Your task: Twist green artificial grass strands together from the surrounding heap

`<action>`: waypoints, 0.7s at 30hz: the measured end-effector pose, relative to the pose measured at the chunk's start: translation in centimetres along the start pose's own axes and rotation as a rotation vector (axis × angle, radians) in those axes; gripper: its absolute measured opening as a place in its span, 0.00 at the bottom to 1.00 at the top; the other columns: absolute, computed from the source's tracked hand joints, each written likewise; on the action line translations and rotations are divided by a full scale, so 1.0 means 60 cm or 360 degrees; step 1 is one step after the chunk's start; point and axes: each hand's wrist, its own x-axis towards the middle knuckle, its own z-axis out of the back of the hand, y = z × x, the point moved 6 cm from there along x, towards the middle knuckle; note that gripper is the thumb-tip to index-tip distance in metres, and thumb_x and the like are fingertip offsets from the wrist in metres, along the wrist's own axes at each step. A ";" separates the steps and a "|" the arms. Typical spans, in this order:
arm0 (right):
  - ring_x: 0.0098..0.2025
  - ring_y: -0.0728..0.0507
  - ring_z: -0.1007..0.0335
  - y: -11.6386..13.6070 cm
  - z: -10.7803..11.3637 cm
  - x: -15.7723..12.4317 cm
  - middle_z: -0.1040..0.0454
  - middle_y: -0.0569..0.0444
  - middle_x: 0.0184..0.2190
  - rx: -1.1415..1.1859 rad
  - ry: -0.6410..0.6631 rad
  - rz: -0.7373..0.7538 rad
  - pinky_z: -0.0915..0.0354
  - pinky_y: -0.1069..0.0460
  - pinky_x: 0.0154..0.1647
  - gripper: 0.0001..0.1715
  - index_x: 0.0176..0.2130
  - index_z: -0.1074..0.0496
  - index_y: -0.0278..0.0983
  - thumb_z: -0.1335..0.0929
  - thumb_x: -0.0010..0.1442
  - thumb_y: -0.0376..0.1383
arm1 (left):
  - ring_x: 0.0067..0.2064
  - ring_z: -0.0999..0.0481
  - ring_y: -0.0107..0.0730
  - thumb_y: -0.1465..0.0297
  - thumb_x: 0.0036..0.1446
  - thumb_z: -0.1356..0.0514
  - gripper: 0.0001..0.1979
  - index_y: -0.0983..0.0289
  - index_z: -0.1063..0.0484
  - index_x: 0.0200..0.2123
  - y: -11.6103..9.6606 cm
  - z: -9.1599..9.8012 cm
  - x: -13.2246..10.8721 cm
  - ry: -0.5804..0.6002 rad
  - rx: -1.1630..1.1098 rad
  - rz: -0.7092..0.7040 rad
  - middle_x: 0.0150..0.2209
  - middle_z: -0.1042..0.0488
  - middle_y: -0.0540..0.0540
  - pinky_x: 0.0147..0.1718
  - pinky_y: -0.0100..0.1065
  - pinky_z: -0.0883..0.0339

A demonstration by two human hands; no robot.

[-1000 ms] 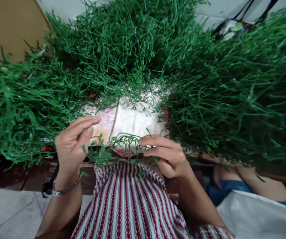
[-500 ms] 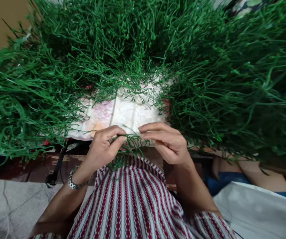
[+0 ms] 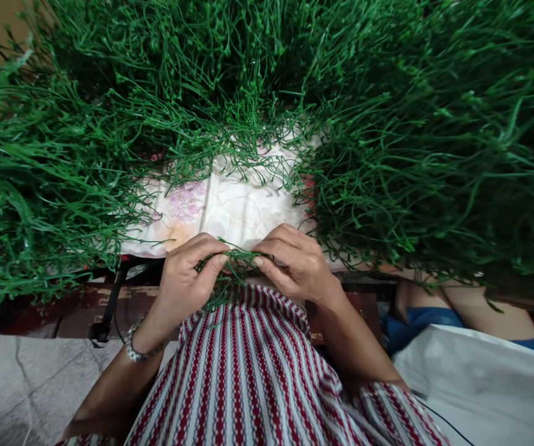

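Note:
My left hand (image 3: 188, 279) and my right hand (image 3: 295, 263) meet just above my red and white striped garment (image 3: 248, 378). Both pinch a small bunch of thin green sprigs (image 3: 233, 260) between fingertips and thumbs. The sprigs fan down toward my lap. A metal bracelet (image 3: 134, 352) circles my left wrist. Behind the hands lies a pale flowered cloth (image 3: 230, 207), ringed by heaps of the same green stems (image 3: 411, 142).
Green stem piles (image 3: 48, 167) crowd the left, back and right. A dark wooden edge (image 3: 85, 306) runs under the cloth with a black strap (image 3: 106, 310) hanging. Grey stone floor (image 3: 20, 384) lies at lower left. Another person's leg in blue (image 3: 438, 319) and a white sheet (image 3: 481, 387) sit at lower right.
My left hand came in from the left with fingers apart and closed on the sprigs. My right hand curled tighter on them. The view tilted down slightly.

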 end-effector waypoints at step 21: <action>0.39 0.45 0.32 0.007 -0.027 0.005 0.29 0.50 0.34 0.0365 -0.0225 -0.0127 0.34 0.48 0.41 0.06 0.36 0.28 0.35 0.32 0.56 0.35 | 0.26 0.32 0.25 0.75 0.52 0.40 0.03 0.64 0.27 0.28 0.024 -0.024 -0.006 0.0013 -0.0735 0.0385 0.24 0.31 0.49 0.24 0.26 0.39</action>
